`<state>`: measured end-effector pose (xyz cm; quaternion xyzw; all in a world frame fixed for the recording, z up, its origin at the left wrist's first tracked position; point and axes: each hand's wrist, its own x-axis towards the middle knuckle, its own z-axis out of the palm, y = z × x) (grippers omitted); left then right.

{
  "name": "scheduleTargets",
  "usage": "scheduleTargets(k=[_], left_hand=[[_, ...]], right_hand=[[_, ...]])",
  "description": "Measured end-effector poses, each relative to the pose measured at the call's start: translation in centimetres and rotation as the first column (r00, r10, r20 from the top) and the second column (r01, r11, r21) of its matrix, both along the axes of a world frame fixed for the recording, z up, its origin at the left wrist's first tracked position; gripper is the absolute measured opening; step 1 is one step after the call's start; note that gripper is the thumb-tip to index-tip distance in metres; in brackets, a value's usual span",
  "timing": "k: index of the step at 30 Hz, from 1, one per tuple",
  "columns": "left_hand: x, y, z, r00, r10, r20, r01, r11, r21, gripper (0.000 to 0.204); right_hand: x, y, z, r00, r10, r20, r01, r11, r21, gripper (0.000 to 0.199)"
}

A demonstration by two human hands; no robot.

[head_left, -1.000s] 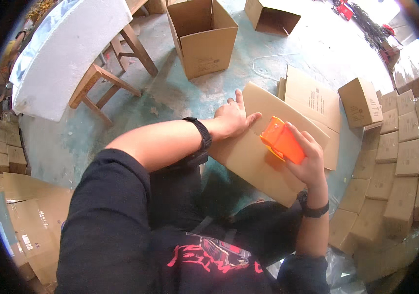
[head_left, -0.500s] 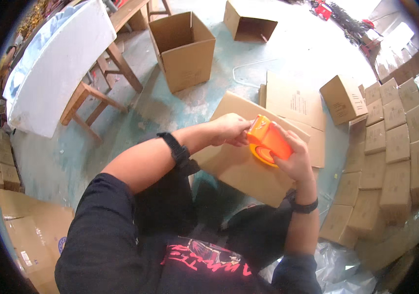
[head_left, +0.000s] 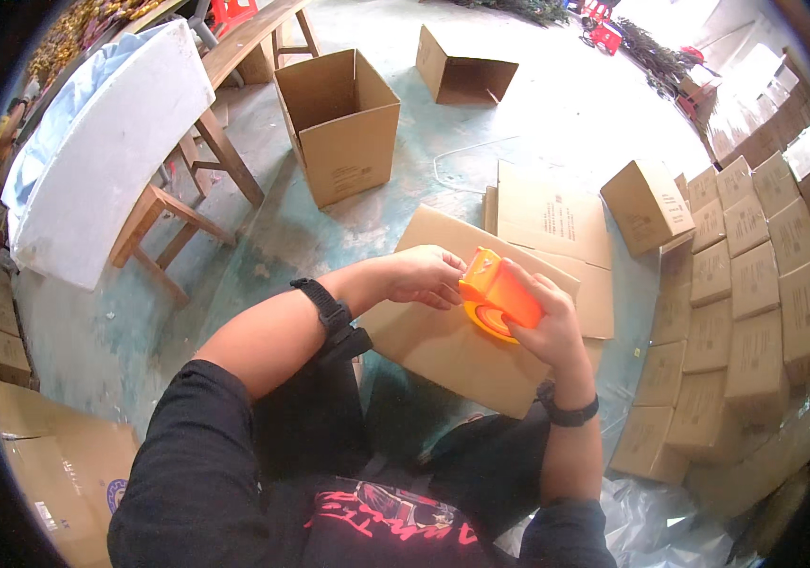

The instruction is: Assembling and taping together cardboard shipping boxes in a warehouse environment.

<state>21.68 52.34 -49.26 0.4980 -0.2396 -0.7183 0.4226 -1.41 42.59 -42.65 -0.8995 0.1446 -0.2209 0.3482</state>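
My right hand [head_left: 551, 320] is wrapped round an orange tape dispenser [head_left: 502, 286], with a yellow-orange round part at its lower side. It is held over a brown cardboard box [head_left: 452, 352] in front of my knees. My left hand [head_left: 424, 276] is by the dispenser's front end, fingers curled and close together. Whether a strip of tape is pinched in them is too small to make out. Behind the box lies flattened cardboard [head_left: 556, 213] with printing on it.
An open carton [head_left: 353, 147] and a tipped one [head_left: 466, 78] stand ahead on the floor. Many small boxes are stacked [head_left: 741, 284] at the right, with another box [head_left: 646, 206] beside them. A wooden bench [head_left: 173, 232] and white panel [head_left: 116, 151] are at the left.
My left hand has drawn slightly away from the dispenser's front end. The right hand keeps its hold. The whole view has shifted a little.
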Motion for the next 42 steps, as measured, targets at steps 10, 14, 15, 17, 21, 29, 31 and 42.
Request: scheduleTargets(k=[10, 14, 15, 17, 21, 29, 31, 42], left_hand=[[0.6, -0.4, -1.6, 0.998, -0.056, -0.006, 0.056, 0.997, -0.06, 0.01], [1.5, -0.7, -2.9, 0.994, -0.092, 0.052, 0.098, 0.99, -0.104, 0.011], [1.4, -0.6, -2.9, 0.998, -0.062, -0.026, 0.059, 0.995, -0.081, 0.013], [1.5, -0.5, -2.8, 0.994, -0.028, -0.102, 0.022, 0.998, -0.058, 0.016], [0.9, -0.4, -1.0, 0.972, 0.05, -0.231, -0.039, 0.998, 0.052, 0.022], [2.5, 0.7, -2.1, 0.93, 0.024, 0.366, 0.015, 0.994, -0.105, 0.023], [3.5, 1.2, -1.3, 0.937, 0.026, 0.348, 0.03, 0.988, -0.154, 0.025], [12.8, 6.6, -3.9, -0.271, -0.012, 0.963, -0.414, 0.904, -0.105, 0.023]], right_hand=[[0.1, 0.3, 0.1, 1.0, 0.005, 0.011, -0.005, 1.0, -0.006, 0.067], [0.2, 0.7, 0.9, 0.999, 0.005, -0.045, -0.007, 1.0, -0.03, 0.067], [0.1, 0.7, 0.8, 0.999, 0.005, -0.048, -0.007, 1.0, -0.028, 0.068], [0.1, 0.7, 0.7, 0.999, 0.006, -0.049, -0.007, 1.0, -0.027, 0.068], [-0.1, 0.7, 0.7, 0.999, -0.009, -0.039, 0.009, 1.0, -0.013, 0.068], [1.0, 3.0, 1.5, 0.981, 0.033, -0.193, -0.06, 0.989, -0.137, 0.073], [1.2, 3.3, 2.3, 0.949, 0.015, -0.315, -0.075, 0.981, -0.178, 0.075], [5.2, 4.8, 3.1, 0.724, 0.029, -0.689, -0.353, 0.874, -0.334, 0.057]])
